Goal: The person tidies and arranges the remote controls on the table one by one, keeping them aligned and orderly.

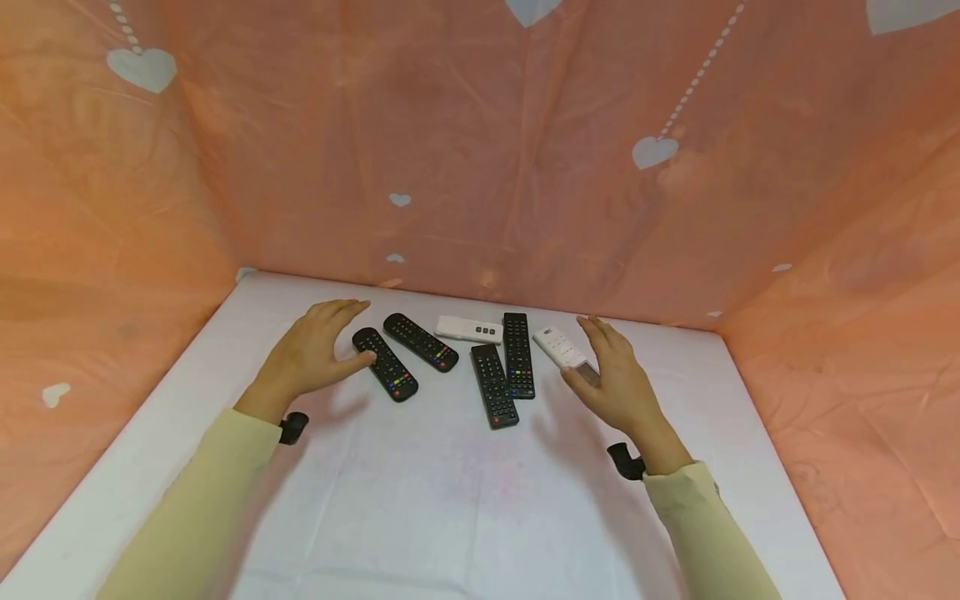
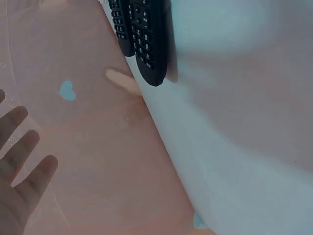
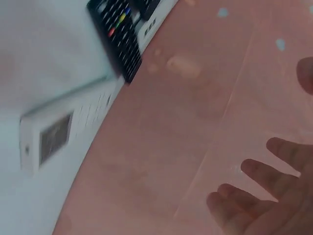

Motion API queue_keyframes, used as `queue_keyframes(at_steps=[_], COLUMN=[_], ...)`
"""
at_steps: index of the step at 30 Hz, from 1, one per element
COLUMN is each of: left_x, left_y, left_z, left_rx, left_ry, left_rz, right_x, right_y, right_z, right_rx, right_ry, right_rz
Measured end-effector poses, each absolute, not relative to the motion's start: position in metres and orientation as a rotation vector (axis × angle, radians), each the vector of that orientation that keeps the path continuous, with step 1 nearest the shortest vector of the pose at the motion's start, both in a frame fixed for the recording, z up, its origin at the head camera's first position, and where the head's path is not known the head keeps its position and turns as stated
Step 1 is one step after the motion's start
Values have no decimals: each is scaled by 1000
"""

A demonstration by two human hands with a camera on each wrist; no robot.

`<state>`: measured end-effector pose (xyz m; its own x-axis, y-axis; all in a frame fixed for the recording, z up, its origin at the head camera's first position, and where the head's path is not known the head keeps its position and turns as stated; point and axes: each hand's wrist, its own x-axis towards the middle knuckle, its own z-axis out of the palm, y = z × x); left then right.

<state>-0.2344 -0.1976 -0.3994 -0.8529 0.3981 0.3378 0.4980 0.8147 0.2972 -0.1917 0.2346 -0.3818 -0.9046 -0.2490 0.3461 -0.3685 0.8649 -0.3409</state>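
Note:
In the head view my left hand (image 1: 307,354) hovers over the left side of the white table, its fingers straight and spread, holding nothing. Nearest to it lies a black remote control (image 1: 385,364), with a second black remote (image 1: 421,342) just to its right. My right hand (image 1: 618,383), also empty with extended fingers, hangs beside a white remote with a small screen (image 1: 558,347), covering part of its near end. Between the hands are a plain white remote (image 1: 457,328) and two black remotes, one farther back (image 1: 518,350) and one nearer (image 1: 492,385), touching or nearly so.
Orange cloth (image 1: 480,167) with pale hearts forms walls at the back and both sides. The white tabletop (image 1: 420,500) stretches toward me in front of the remotes. A black strap piece shows at each wrist, on the left (image 1: 294,427) and right (image 1: 626,462).

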Motion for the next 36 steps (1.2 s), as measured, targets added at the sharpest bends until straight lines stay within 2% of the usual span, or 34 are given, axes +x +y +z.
queue_keyframes(at_steps=[13, 24, 36], left_x=[-263, -277, -292], left_y=[-211, -222, -218], left_z=[-404, -425, -452], left_rx=[-595, -576, -477], left_ry=[-2935, -2954, -3035], left_rz=[-901, -1080, -1116], right_x=[-205, -219, -228], right_y=[166, 104, 55], right_z=[-388, -410, -447], right_rx=[593, 560, 589], right_ry=[-2644, -2713, -2881], right_rz=[1003, 1369, 1431])
